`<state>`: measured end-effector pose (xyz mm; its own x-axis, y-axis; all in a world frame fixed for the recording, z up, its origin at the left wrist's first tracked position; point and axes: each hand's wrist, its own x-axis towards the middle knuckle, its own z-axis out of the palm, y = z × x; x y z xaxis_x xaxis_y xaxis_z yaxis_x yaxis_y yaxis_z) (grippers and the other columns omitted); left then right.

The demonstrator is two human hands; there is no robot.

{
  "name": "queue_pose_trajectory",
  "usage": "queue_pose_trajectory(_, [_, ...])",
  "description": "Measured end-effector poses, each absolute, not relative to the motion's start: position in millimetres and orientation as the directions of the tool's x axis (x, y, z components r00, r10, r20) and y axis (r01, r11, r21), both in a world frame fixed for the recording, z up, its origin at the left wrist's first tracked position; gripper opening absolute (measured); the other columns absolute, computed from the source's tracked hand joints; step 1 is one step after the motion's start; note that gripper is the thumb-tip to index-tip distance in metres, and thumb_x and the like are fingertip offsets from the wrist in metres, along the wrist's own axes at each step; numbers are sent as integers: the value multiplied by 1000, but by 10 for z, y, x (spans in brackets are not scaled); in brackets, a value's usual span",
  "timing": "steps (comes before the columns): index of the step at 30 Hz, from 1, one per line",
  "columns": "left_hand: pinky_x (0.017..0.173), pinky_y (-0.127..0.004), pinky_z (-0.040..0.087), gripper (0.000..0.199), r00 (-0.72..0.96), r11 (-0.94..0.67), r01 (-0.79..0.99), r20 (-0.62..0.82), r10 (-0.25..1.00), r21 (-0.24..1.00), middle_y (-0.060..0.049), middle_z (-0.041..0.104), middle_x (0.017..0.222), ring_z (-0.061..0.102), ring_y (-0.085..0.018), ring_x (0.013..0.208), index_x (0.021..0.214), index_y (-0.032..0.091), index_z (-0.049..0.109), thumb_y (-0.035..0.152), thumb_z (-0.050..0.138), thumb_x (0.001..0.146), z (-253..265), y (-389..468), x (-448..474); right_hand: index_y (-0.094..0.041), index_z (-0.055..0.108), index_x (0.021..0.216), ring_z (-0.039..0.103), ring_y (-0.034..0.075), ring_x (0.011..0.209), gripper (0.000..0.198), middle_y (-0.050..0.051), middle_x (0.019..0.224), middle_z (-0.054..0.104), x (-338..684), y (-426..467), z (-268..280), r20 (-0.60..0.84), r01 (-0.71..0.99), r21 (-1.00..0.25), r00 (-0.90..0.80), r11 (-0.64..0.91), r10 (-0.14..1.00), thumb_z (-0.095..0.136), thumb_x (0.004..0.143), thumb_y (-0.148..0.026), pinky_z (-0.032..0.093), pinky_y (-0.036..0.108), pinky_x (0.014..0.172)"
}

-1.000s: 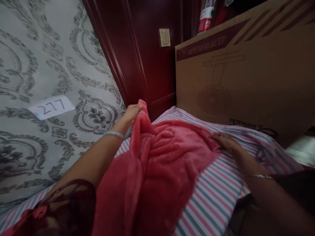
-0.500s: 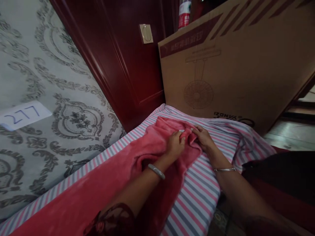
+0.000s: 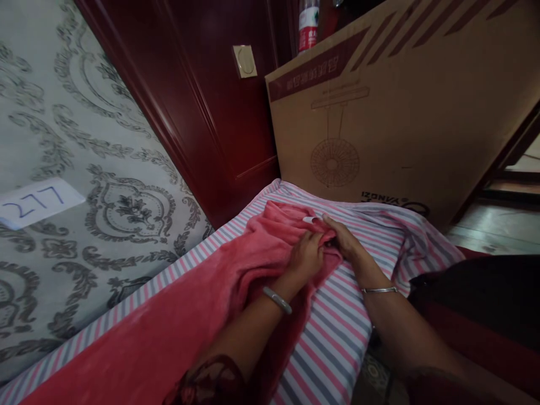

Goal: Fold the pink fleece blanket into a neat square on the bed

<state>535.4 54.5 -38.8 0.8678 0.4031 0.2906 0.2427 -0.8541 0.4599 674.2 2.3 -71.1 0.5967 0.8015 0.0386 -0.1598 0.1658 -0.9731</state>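
A pinkish-red fleece garment (image 3: 169, 315) lies along a surface covered with a striped cloth (image 3: 333, 349). My left hand (image 3: 306, 256), with a grey bangle at the wrist, is closed on the bunched fabric near the garment's far end. Beside it, my right hand (image 3: 343, 239), wearing a thin silver bangle, pinches the fabric's edge from the right. A small white tag (image 3: 311, 219) shows on the fabric just beyond my fingers. Folds hide some of my fingertips.
A large cardboard box (image 3: 400, 112) stands behind the striped cloth, with a bottle (image 3: 307, 28) behind its top edge. A dark red door panel (image 3: 236, 124) and patterned wallpaper (image 3: 130, 208) border the left. A paper marked 277 (image 3: 40, 202) is on the wallpaper.
My left hand has shifted slightly right and down along the bunched edge, closer to my right hand. The white tag now shows more plainly. The view has turned a little.
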Motion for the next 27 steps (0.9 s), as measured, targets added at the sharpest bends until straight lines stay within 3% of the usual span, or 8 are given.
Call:
queue_pose_trajectory(3, [107,-44,50,47,883,-882,210,304,356,423,-13,61,134,60,-26,121,137,19,58,12,54,91,-257,524,5195,-20,61,74,45,11,49,51,-5,57,52,6749,8,-699,33,-142,-976,656,166,754,85,52,-60,35,23,45])
queue_pose_trajectory(6, [108,-44,48,38,903,-941,128,356,242,315,-12,62,131,58,-26,122,128,20,63,12,53,92,-133,453,4825,-20,58,71,43,9,51,52,-6,58,51,6752,18,-720,35,-119,-979,707,167,707,86,48,-57,34,22,46])
queue_pose_trajectory(10, [96,-40,54,22,948,-965,134,255,191,225,-10,67,112,62,-24,106,111,19,67,19,49,98,-204,191,4060,-21,53,68,43,10,51,47,-5,57,50,6794,41,-669,-21,-112,-989,756,98,654,85,55,-53,36,23,47])
queue_pose_trajectory(13, [91,-40,56,23,960,-966,163,193,203,202,-10,68,119,62,-24,103,116,18,64,24,56,95,-385,-43,3528,-21,53,65,44,11,49,38,-4,55,50,6966,6,-425,-83,-112,-994,767,5,637,85,60,-41,38,24,46])
queue_pose_trajectory(18, [105,-46,49,33,962,-996,93,257,92,8,-14,63,137,58,-28,123,129,17,60,22,54,97,-572,-258,3094,-19,56,70,47,10,56,19,-4,59,51,7409,-206,108,-79,-61,-997,838,-51,540,72,79,-14,43,22,57])
queue_pose_trajectory(21, [102,-40,50,26,950,-999,8,311,-7,-47,-12,67,129,60,-24,118,119,19,64,17,53,96,-635,-304,3005,-16,57,70,45,9,55,22,-4,57,50,7492,-329,154,-164,-79,-980,844,-185,510,61,86,-2,40,23,56])
queue_pose_trajectory(24, [100,-40,49,25,893,-995,27,450,-21,-98,-10,69,119,62,-23,113,114,21,66,14,50,97,-697,-336,2901,-14,59,74,43,8,52,20,-6,59,50,7446,-415,18,-268,-111,-938,835,-330,481,63,91,-5,40,22,53])
queue_pose_trajectory(27, [96,-43,50,29,828,-961,236,548,121,-145,-12,69,119,61,-26,112,120,20,65,15,46,98,-703,-346,2769,-14,61,86,47,7,54,14,-6,69,53,7427,-464,-96,-299,-123,-923,826,-364,479,65,98,-20,45,20,54])
